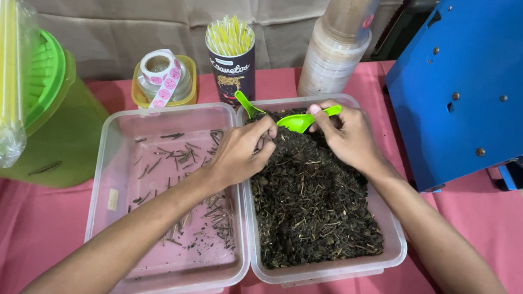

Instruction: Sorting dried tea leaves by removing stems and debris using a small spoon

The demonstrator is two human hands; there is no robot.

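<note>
Green spoon (306, 119) sits clamped in the right hand (347, 136), the left hand (242, 153) pinching beside it.

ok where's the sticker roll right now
In the head view the sticker roll sits far left of centre on a yellow tub, just left of the straw cup, behind the near-empty left container.

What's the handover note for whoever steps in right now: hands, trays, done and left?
Right hand: holds a green spoon by its handle over the far end of the right tray.
Left hand: fingers pinched at the dried leaf mix beside the spoon; what they grip cannot be made out.
Right tray: nearly full of the dark mix, with pale stems still in it.
Left tray: thin scatter of stems only.
A second green spoon sticks up between the trays at the far end.
Done: some stems set aside. Left: most of the mix.
</note>
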